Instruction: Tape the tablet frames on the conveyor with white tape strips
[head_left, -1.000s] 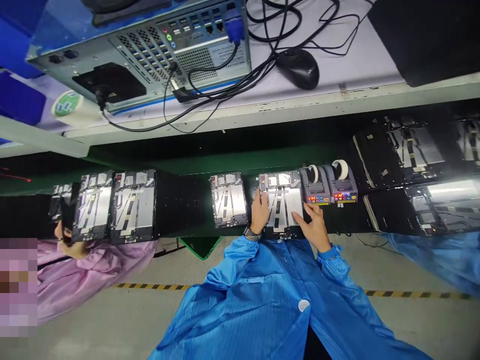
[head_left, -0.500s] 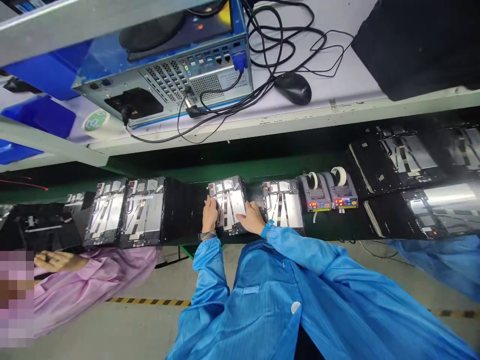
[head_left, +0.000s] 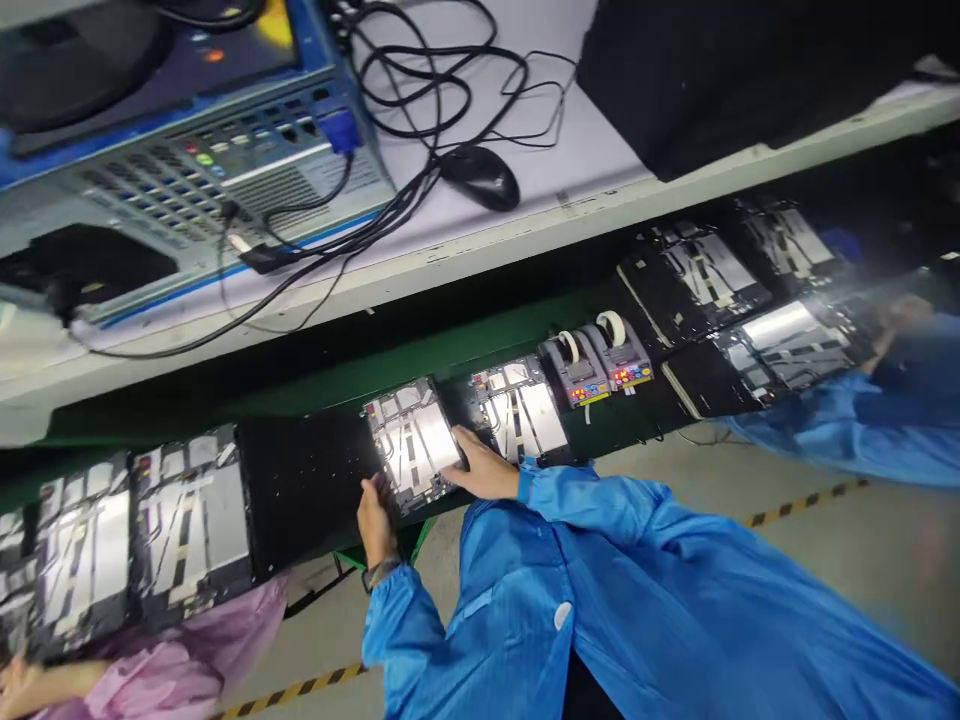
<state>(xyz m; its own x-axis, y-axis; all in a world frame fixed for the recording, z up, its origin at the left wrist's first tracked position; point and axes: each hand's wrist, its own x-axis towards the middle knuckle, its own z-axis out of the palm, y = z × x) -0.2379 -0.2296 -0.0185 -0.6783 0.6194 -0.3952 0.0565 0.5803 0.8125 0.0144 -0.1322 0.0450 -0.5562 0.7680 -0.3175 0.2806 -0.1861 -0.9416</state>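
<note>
Head view: grasping opened device (head_left: 410, 445), on dark green bench (head_left: 495, 340) in front of blue smock (head_left: 514, 575), by right edge with right hand (head_left: 484, 472), thumb over its face. Touching lower left edge with left hand (head_left: 376, 520); cannot tell if clasped. Just right, seeing second opened device (head_left: 517, 405), then two lit tape dispensers (head_left: 579, 373) side by side.

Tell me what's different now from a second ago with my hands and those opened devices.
Your left hand and right hand let go of the device beside the tape dispensers, the right-hand device, and moved left to the next one, the left-hand device. The left hand then shifted toward its lower left corner. The view also tilted. Both devices kept their order left of the dispensers.
</note>
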